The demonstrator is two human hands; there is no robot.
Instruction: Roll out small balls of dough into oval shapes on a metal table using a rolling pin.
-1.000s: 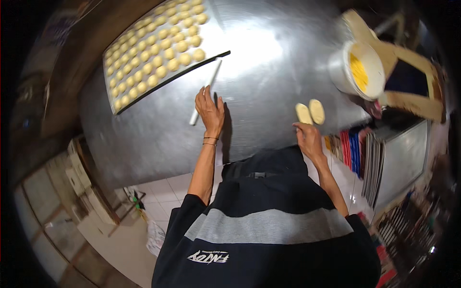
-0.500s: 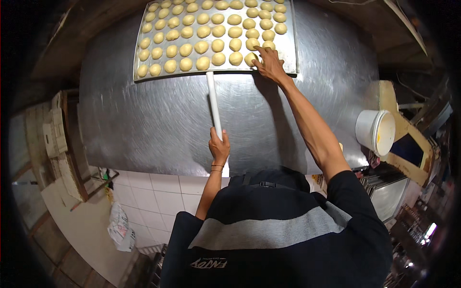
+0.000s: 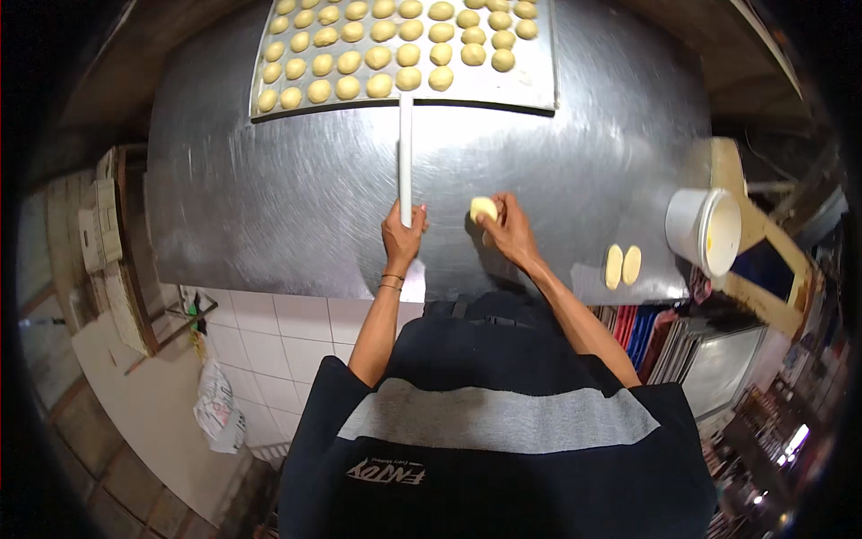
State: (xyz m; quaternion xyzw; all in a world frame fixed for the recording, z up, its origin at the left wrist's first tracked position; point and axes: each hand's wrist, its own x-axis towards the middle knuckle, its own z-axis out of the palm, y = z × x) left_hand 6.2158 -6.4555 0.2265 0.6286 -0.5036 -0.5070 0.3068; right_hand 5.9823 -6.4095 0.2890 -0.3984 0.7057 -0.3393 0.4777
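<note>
Tray of dough balls; white bucket

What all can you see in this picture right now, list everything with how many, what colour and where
Dough balls: several dozen, pale yellow, in rows on the tray.
Tray: one, silver metal, far edge of the table.
Table: one, brushed steel, fills the middle of the view.
Rolling pin: one, white, lying on the table, pointing from the tray toward the person.
Dough piece: one, pale yellow, on the table centre.
Flattened dough ovals: two, pale yellow, side by side near the table's right edge.
Bucket: one, white, right of the table.
Plastic bag: one, white, on the floor lower left.
Left hand: grips the rolling pin's near end.
Right hand: fingers on the dough piece.
</note>
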